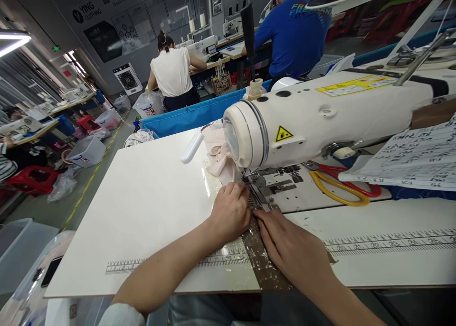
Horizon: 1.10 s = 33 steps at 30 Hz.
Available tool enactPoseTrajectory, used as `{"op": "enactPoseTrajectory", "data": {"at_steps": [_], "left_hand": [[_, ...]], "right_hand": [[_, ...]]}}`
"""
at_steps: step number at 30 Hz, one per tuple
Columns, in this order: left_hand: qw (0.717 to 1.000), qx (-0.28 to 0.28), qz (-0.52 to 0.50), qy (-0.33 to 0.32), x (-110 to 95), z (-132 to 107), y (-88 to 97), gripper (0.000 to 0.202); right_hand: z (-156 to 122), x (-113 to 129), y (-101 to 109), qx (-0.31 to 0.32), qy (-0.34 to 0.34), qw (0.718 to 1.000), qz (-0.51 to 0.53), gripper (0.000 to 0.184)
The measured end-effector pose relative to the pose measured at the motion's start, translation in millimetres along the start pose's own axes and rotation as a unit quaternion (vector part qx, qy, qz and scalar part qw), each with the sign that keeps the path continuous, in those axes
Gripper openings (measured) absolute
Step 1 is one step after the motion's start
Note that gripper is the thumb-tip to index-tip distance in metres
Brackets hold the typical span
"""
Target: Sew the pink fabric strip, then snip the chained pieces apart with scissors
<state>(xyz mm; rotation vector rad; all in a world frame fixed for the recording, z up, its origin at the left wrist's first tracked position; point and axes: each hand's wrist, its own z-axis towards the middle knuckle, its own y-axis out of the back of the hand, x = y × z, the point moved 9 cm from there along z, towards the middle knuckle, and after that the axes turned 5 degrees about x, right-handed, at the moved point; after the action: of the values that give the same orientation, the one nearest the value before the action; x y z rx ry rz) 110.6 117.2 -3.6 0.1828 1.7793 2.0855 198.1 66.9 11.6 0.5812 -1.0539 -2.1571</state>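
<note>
I had both forearms stretched forward, converging. My left hand (231, 211) lay palm down, fingers curled at the tips. My right hand (290, 245) lay flat, fingers extended toward the left; the fingertips seemed almost touching.

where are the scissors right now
In the head view the scissors lie on the sewing machine bed, right of the needle area, under the machine arm and beside the paper sheet.

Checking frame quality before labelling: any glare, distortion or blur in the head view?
Head view: glare streak on the glossy table left of the pale fabric; wide-angle bending curves the sewing machine and table edges; both hands, left hand and right hand, are sharp; the far workers look softer.
</note>
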Motion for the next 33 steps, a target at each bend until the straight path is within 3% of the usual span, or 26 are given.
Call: {"op": "enactPoseTrajectory", "data": {"at_steps": [5,10,16,20,22,26,33], "left_hand": [[1.000,-0.008,-0.003,-0.007,6,2,-0.1,0.038],[0.999,-0.034,-0.022,-0.018,11,3,3.9,0.036],[0.994,-0.086,-0.070,-0.023,25,4,8.6,0.028],[0.994,-0.077,-0.078,0.004,42,20,8.9,0.028],[0.996,-0.038,-0.069,0.030,51,35,5.6,0.030],[0.996,0.030,-0.063,0.062,65,59,0.6,0.024],[0.994,0.001,-0.088,0.069,75,67,-1.5,0.025]], "right_hand": [[4,-1,-8,0.037,-0.060,0.996,-0.045,0.027],[9,-1,-13,0.075,-0.074,0.993,-0.055,0.032],[-8,-3,19,-0.004,-0.033,0.999,0.040,0.030],[-22,-55,28,-0.008,-0.053,0.997,0.055,0.029],[-21,-85,23,0.011,-0.038,0.999,0.002,0.035],[-12,-140,5,0.047,-0.073,0.994,-0.073,0.041],[-9,-153,-22,0.115,-0.074,0.990,-0.030,0.044]]}}
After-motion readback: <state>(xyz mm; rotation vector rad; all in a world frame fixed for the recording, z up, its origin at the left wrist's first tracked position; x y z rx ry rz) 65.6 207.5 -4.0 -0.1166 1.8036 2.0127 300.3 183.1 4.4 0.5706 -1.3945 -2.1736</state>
